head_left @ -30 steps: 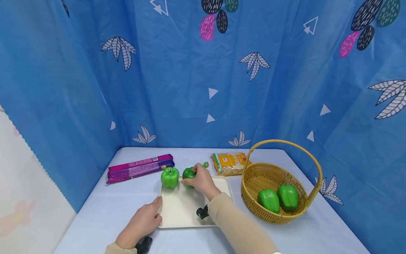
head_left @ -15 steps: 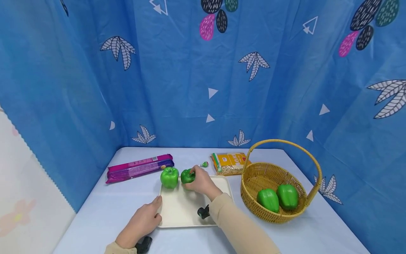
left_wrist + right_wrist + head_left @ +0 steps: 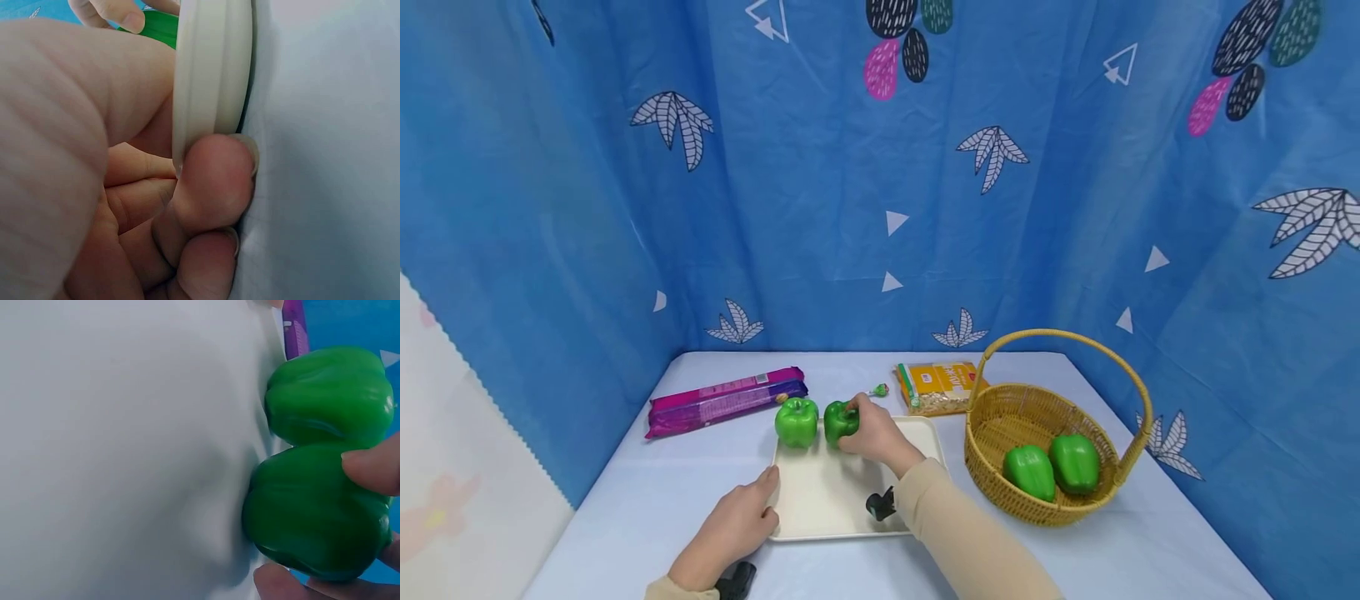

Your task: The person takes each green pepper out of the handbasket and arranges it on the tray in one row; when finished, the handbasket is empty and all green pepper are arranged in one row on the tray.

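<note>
In the head view, my left hand (image 3: 734, 518) grips the left rim of a cream tray (image 3: 827, 535). The left wrist view shows its fingertips (image 3: 219, 181) curled at the underside of the tray's edge. At the tray's far side, my right hand (image 3: 876, 433) holds a green bell pepper (image 3: 839, 423). A thumb and fingers lie around that pepper in the right wrist view, where it sits on or just over the tray; its underside is hidden. A second green bell pepper (image 3: 797, 422) stands just left of it at the tray's far left corner.
On the right stands a wicker basket (image 3: 987, 475) with a tall handle, holding two green bell peppers (image 3: 1030, 472). Behind the tray lie a purple snack packet (image 3: 726, 402), a small lollipop (image 3: 880, 390) and a yellow bag (image 3: 942, 388). A blue curtain (image 3: 820, 208) hangs behind the table.
The pepper in my right hand has come slightly down and nearer, level with the pepper on its left. My left hand stays at the tray's rim. The head view has shifted a little.
</note>
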A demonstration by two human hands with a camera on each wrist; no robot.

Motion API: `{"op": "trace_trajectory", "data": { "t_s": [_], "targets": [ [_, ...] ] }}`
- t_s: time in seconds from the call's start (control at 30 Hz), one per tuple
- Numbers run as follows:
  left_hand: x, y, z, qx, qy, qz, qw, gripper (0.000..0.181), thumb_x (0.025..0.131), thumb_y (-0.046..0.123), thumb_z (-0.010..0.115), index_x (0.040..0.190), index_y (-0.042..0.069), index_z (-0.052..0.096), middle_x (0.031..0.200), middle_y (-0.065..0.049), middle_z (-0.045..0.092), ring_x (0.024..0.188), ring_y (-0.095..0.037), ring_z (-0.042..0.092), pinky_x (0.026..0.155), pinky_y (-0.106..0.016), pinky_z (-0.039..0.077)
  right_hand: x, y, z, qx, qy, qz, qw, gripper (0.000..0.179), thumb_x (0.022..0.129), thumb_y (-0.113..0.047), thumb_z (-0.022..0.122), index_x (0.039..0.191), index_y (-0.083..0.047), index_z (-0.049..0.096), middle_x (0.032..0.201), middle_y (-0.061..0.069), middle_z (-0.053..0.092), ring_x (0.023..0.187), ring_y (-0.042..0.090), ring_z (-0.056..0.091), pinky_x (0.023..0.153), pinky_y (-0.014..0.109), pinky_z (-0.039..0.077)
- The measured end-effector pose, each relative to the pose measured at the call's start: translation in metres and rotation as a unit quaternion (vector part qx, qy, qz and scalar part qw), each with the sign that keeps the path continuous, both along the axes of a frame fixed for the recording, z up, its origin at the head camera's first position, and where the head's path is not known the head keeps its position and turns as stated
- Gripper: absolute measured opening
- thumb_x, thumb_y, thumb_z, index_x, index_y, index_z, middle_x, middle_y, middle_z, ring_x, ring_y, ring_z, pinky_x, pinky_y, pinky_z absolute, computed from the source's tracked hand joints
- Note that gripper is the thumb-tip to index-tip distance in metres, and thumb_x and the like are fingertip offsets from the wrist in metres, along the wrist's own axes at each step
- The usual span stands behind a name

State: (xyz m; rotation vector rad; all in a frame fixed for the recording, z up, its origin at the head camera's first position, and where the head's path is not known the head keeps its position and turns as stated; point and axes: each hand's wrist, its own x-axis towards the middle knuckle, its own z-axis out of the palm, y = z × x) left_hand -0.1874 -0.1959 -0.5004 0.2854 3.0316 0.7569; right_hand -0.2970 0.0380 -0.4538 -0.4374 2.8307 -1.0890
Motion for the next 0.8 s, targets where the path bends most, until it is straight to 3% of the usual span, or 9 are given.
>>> {"op": "trace_trajectory", "data": {
  "t_s": [0.13,0.23,0.4,0.6,0.7,0.8],
  "targets": [
    [0.000,0.000,0.000,0.008,-0.003,0.002,1.0000,0.067,0.083,0.004,0.065,0.145,-0.013,0.049,0.142,-0.029,0.059,0.053,-0.015,0.034,0.053,-0.032,0.033,0.002,0.008,0.003,-0.004,-0.010,0.007,0.9999,0.064,0.078,-0.026,0.087,0.130,-0.013,0.053,0.121,0.014,0.067,0.103,0.027,0.063,0.089,0.048,0.054],
    [0.001,0.000,0.000,0.015,-0.005,0.003,0.9999,0.067,0.083,0.004,0.065,0.145,-0.013,0.049,0.142,-0.029,0.059,0.053,-0.015,0.035,0.052,-0.031,0.033,0.007,0.025,0.013,-0.010,-0.008,0.019,0.9997,0.068,0.079,-0.030,0.086,0.136,-0.015,0.052,0.131,0.016,0.065,0.113,0.034,0.064,0.089,0.050,0.054],
    [0.001,0.000,-0.001,0.017,-0.004,0.000,0.9998,0.067,0.083,0.004,0.065,0.145,-0.014,0.048,0.144,-0.030,0.057,0.051,-0.014,0.034,0.051,-0.031,0.032,0.018,0.078,0.050,-0.003,0.017,0.023,0.9996,0.060,0.085,-0.030,0.082,0.137,-0.012,0.058,0.140,0.012,0.061,0.126,0.040,0.061,0.093,0.052,0.055],
    [0.001,-0.003,0.001,0.009,0.002,-0.005,0.9999,0.066,0.083,0.004,0.063,0.144,-0.015,0.048,0.145,-0.032,0.055,0.051,-0.015,0.032,0.050,-0.031,0.031,0.029,0.155,0.095,0.051,0.044,-0.023,0.9975,0.048,0.090,-0.031,0.078,0.132,-0.014,0.062,0.135,0.009,0.064,0.125,0.036,0.061,0.095,0.051,0.054],
    [0.000,-0.004,0.001,0.008,0.001,-0.009,0.9999,0.066,0.083,0.004,0.062,0.144,-0.016,0.047,0.145,-0.033,0.053,0.052,-0.015,0.032,0.050,-0.031,0.031,0.033,0.190,0.102,0.067,0.049,-0.041,0.9957,0.045,0.092,-0.031,0.075,0.131,-0.011,0.063,0.131,0.012,0.066,0.122,0.036,0.062,0.096,0.052,0.053],
    [-0.001,-0.002,0.000,0.009,-0.003,-0.011,0.9999,0.066,0.083,0.004,0.062,0.145,-0.016,0.047,0.146,-0.032,0.053,0.052,-0.015,0.031,0.050,-0.031,0.031,0.036,0.219,0.097,0.091,0.057,-0.049,0.9930,0.040,0.093,-0.028,0.075,0.126,-0.007,0.064,0.123,0.014,0.068,0.115,0.034,0.064,0.094,0.051,0.053]
  ]
}}
